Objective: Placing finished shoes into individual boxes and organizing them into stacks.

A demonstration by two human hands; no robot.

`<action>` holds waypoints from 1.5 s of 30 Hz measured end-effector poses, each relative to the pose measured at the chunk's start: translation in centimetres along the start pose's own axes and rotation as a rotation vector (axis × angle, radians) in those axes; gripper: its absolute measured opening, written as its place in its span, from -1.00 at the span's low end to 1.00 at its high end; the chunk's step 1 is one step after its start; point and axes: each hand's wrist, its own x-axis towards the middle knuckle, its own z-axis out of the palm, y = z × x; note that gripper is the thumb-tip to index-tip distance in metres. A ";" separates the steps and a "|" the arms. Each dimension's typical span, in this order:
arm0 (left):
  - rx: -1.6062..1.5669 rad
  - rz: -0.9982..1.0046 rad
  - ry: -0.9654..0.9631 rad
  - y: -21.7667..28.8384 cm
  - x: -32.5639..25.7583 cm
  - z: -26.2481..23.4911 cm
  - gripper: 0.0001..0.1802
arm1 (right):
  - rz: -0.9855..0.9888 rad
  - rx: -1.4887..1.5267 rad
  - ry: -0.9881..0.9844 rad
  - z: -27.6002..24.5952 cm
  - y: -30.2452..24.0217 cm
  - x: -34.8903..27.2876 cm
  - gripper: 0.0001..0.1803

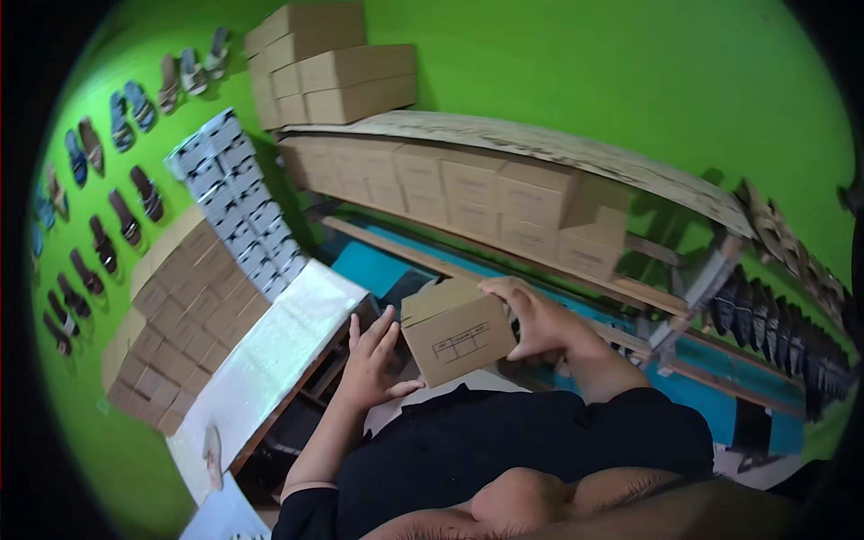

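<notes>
A closed brown cardboard box (461, 346) is held up in front of my chest, tilted, with a printed grid on its facing side. My right hand (538, 317) grips its right end, fingers over the top edge and thumb low on the side. At the box's left end my left hand (369, 362) is open, its fingers spread. Its thumb points to the lower left corner; I cannot tell whether it touches.
A wooden shelf (540, 148) ahead holds rows of similar boxes (423, 184), with more stacked on top. To the left stand a white-covered table (270, 346), piled brown boxes (193, 315) and a white box stack (238, 198). Sandals (121, 121) hang on the green wall; dark shoes (774, 324) line the right.
</notes>
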 end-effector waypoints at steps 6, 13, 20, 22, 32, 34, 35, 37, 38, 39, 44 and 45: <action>-0.013 0.048 -0.025 1.6 4.0 4.4 0.13 | -0.090 -0.303 0.278 -10.4 -2.7 -9.8 0.14; -0.033 0.029 -0.017 2.4 6.2 6.6 0.13 | -0.100 -0.422 0.654 -15.2 -4.5 -17.1 0.18; -0.037 -0.056 -0.008 1.9 6.3 7.2 0.05 | -0.008 -0.697 0.687 -15.3 -2.5 -16.9 0.14; -0.032 -0.070 -0.008 2.1 6.1 7.1 0.03 | 0.002 -0.724 0.696 -15.3 -0.4 -16.1 0.13; 0.032 -0.215 -0.080 1.8 3.2 4.9 0.03 | 0.224 -0.852 0.698 -13.3 12.6 -11.4 0.16; 0.058 -0.243 -0.081 1.8 2.3 4.5 0.02 | 0.279 -0.784 0.708 -12.5 13.4 -10.6 0.18; 0.082 -0.256 -0.091 1.7 1.9 4.4 0.01 | 0.324 -0.710 0.774 -12.1 13.8 -10.3 0.18; 0.113 -0.274 -0.101 1.7 1.3 4.1 0.00 | 0.365 -0.627 0.838 -11.5 15.1 -9.7 0.19; 0.114 -0.305 -0.120 1.8 1.1 3.8 0.00 | 0.347 -0.589 0.874 -11.3 16.0 -9.5 0.17; 0.115 -0.335 -0.138 1.9 0.9 3.6 0.00 | 0.330 -0.552 0.911 -11.1 16.8 -9.5 0.15; 0.116 -0.417 -0.151 1.8 -0.4 3.5 -0.01 | 0.262 -0.517 0.925 -9.8 17.2 -8.4 0.10; 0.127 -0.418 -0.145 1.8 -0.5 3.6 -0.01 | 0.246 -0.513 0.947 -9.7 17.3 -8.2 0.09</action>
